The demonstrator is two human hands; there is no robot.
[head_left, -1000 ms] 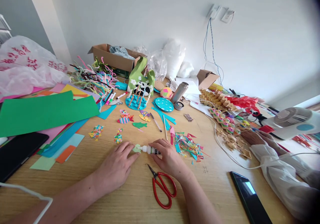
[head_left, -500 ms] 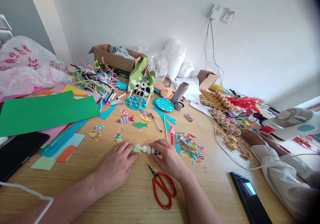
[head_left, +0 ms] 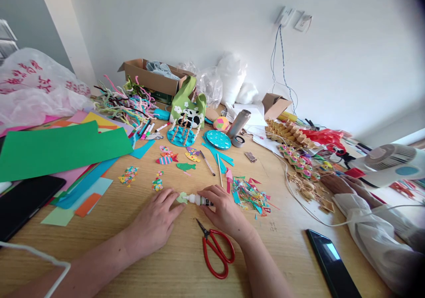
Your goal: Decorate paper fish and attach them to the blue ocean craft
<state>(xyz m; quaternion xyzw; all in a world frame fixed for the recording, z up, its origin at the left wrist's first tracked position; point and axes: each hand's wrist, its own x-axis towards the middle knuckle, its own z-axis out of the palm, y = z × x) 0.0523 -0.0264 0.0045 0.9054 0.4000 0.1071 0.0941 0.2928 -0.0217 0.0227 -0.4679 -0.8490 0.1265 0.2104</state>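
My right hand is wrapped round a small white glue bottle lying nearly level, with its nozzle pointing left. The nozzle tip meets a small pale green paper cutout on the table. My left hand has its fingertips and thumb at the cutout's left edge, holding it down; the fingers partly cover it. Red-handled scissors lie between my forearms. Beyond my hands are a green paper fish, a striped paper fish and a dotted paper cutout.
Paper scraps are heaped right of my right hand. Coloured sheets cover the left side. A phone lies at the front right, near another person's hands and a white fan. A steel flask stands farther back.
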